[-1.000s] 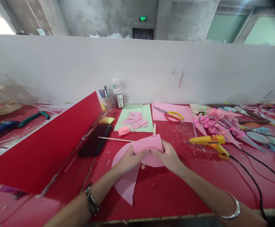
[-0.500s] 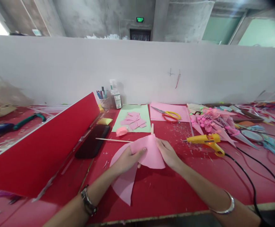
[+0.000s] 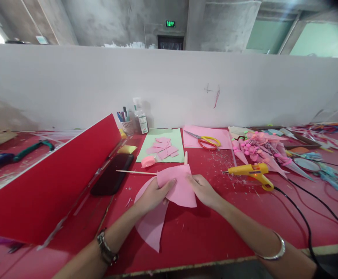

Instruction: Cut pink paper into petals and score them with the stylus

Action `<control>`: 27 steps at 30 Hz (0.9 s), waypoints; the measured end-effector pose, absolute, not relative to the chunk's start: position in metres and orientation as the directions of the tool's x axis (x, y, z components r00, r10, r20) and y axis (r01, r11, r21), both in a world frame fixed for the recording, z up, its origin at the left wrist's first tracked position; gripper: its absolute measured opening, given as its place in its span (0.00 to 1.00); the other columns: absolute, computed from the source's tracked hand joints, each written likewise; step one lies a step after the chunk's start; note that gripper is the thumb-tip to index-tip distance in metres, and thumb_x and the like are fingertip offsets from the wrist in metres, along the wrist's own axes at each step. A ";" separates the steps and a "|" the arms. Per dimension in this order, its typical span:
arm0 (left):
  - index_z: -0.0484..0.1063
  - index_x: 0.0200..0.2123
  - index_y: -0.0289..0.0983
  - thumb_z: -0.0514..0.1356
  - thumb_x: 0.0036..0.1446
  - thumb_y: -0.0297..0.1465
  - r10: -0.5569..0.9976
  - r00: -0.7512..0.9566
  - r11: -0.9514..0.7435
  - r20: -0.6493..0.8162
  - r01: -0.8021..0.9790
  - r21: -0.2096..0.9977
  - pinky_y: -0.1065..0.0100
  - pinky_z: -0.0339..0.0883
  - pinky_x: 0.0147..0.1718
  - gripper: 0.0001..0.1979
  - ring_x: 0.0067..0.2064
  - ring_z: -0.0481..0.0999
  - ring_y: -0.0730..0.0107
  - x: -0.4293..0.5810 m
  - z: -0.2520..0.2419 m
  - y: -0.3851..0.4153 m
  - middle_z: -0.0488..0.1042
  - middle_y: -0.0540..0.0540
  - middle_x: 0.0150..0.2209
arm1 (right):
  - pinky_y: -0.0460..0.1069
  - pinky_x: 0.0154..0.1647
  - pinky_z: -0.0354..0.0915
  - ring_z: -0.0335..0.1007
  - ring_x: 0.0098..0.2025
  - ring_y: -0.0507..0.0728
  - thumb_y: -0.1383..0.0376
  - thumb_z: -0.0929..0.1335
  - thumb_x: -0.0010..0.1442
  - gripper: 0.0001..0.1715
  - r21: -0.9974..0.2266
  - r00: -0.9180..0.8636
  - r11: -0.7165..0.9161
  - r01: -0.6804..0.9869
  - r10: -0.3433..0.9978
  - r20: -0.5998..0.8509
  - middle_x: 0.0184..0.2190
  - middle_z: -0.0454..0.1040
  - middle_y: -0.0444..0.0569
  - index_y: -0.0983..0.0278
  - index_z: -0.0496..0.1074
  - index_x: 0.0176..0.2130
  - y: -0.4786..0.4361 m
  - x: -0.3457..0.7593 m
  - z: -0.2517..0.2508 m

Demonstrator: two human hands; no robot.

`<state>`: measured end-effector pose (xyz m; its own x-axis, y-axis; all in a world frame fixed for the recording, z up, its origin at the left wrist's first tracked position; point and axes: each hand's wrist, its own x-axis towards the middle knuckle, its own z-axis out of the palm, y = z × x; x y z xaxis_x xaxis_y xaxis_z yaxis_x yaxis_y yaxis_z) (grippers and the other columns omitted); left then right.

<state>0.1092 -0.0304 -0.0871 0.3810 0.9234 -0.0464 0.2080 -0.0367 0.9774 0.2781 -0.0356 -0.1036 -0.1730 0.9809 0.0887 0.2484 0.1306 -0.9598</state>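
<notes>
A curved piece of pink paper (image 3: pixel 183 190) is held between my two hands above the red table. My left hand (image 3: pixel 155 193) grips its left side, thumb on top and fingers underneath. On the right edge, my right hand (image 3: pixel 202 190) pinches the paper near its top corner. Below my left hand lies another pink paper piece (image 3: pixel 153 228) with a pointed lower end. A thin wooden stick (image 3: pixel 135 172) juts out leftward from behind the held paper. Just past the paper's top edge, a pale glue-stick-like rod (image 3: pixel 186 157) shows partly.
A yellow hot glue gun (image 3: pixel 248 170) with a black cord lies to the right. Scissors (image 3: pixel 205 140) rest on pink sheets behind. Pink scraps (image 3: pixel 162 148) lie on a green sheet (image 3: pixel 174 133). Left are a black phone (image 3: pixel 112 174) and a slanted red board (image 3: pixel 61 178). Pink cones (image 3: pixel 261 149) are piled at right.
The held paper has flattened somewhat and shifted slightly left. My right hand has moved from beside the paper onto its right edge. The camera view has shifted a little.
</notes>
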 end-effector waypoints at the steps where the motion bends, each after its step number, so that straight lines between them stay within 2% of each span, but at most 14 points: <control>1: 0.62 0.16 0.36 0.54 0.53 0.42 0.928 0.369 -0.029 -0.047 0.198 0.980 0.73 0.51 0.16 0.19 0.15 0.58 0.78 0.109 -0.087 -0.031 0.59 0.55 0.11 | 0.44 0.18 0.40 0.42 0.19 0.47 0.49 0.58 0.56 0.26 -0.951 -0.168 0.147 0.272 0.980 0.104 0.17 0.45 0.39 0.63 0.48 0.18 -0.036 0.278 -0.104; 7: 0.64 0.19 0.35 0.57 0.51 0.42 0.950 0.309 0.007 -0.050 0.139 0.990 0.74 0.51 0.15 0.17 0.15 0.58 0.79 0.111 -0.088 -0.032 0.60 0.56 0.12 | 0.45 0.18 0.39 0.41 0.19 0.47 0.49 0.57 0.57 0.27 -0.925 -0.147 0.205 0.321 0.975 0.165 0.17 0.43 0.40 0.62 0.46 0.17 -0.037 0.277 -0.105; 12: 0.66 0.25 0.35 0.56 0.50 0.45 0.975 0.222 0.010 -0.027 0.077 0.997 0.75 0.55 0.17 0.17 0.18 0.62 0.77 0.107 -0.102 -0.023 0.63 0.54 0.17 | 0.45 0.19 0.41 0.41 0.19 0.47 0.48 0.57 0.57 0.27 -0.937 -0.268 0.208 0.279 0.954 0.132 0.17 0.44 0.39 0.63 0.47 0.18 -0.035 0.279 -0.104; 17: 0.66 0.27 0.35 0.58 0.48 0.45 0.987 0.162 0.007 -0.013 0.035 0.999 0.74 0.57 0.16 0.17 0.18 0.63 0.77 0.106 -0.110 -0.017 0.64 0.55 0.18 | 0.44 0.18 0.44 0.45 0.17 0.46 0.48 0.58 0.56 0.28 -0.932 -0.312 0.222 0.288 0.941 0.128 0.14 0.49 0.38 0.63 0.51 0.17 -0.034 0.280 -0.103; 22: 0.64 0.24 0.35 0.57 0.49 0.45 0.993 0.117 -0.015 0.011 0.032 0.999 0.76 0.54 0.14 0.18 0.16 0.60 0.79 0.106 -0.106 -0.017 0.61 0.56 0.15 | 0.43 0.18 0.52 0.55 0.15 0.46 0.48 0.54 0.59 0.29 -0.958 -0.386 0.169 0.232 0.920 0.068 0.14 0.62 0.42 0.65 0.60 0.19 -0.035 0.279 -0.104; 27: 0.65 0.24 0.34 0.58 0.48 0.43 0.996 0.078 -0.054 0.051 0.035 0.998 0.77 0.55 0.13 0.16 0.16 0.60 0.80 0.107 -0.103 -0.017 0.62 0.55 0.15 | 0.41 0.16 0.51 0.55 0.13 0.45 0.51 0.58 0.59 0.27 -0.964 -0.385 0.152 0.218 0.921 0.058 0.13 0.62 0.41 0.65 0.59 0.18 -0.036 0.281 -0.100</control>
<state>0.1069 -0.0171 -0.1026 0.0777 0.9957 0.0515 0.0346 -0.0543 0.9979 0.2808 -0.0356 -0.0996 -0.3851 0.9210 0.0580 0.2183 0.1520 -0.9640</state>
